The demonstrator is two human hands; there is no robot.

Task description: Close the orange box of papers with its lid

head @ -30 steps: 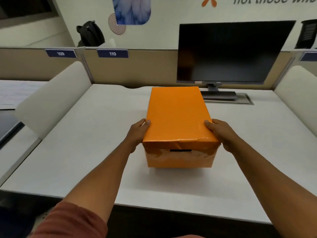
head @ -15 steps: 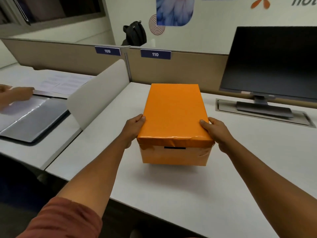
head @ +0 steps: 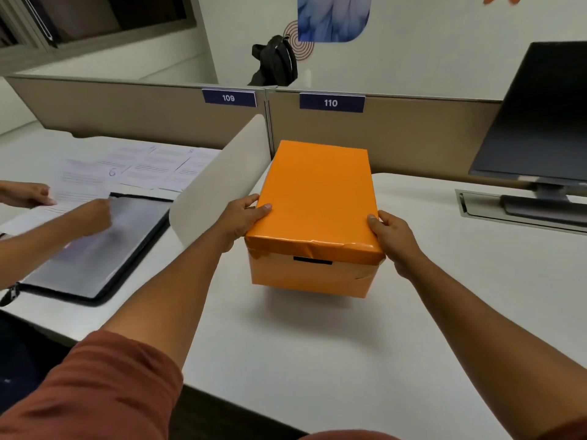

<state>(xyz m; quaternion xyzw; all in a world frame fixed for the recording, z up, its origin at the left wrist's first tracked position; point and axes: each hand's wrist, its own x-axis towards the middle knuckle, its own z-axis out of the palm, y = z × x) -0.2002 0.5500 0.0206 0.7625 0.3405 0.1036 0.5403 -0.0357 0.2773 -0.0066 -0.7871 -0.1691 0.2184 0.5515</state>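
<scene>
The left hand (head: 243,219) is clamped on the near left corner of the lid (head: 316,198), its thumb lying flat on the lid's top and its other fingers wrapped down over the left skirt, so the hand is closed around the edge, not spread. The right hand (head: 395,241) mirrors it at the near right corner, thumb tip on the top face and palm against the right skirt, likewise gripping. Between them the lid sits over the orange box (head: 309,274), whose near face shows a dark handle slot just below the lid's skirt; the skirt there is wrinkled and creased, which suggests thin wrapping paper over card that would dent or tear under a hard squeeze. The glossy wrap looks slippery, so the corners, where the fingers can hook the skirt, seem the best hold. Loaded with papers, the box is probably heavy; the papers themselves are hidden. Whether it rests on the white tabletop (head: 317,360) or hovers just above it I cannot tell; a soft shadow lies under its near edge. To the left, past a white curved divider (head: 219,188), another person's hands handle printed sheets (head: 152,166) beside a zip folder (head: 95,255). A dark monitor (head: 540,122) stands far right.
</scene>
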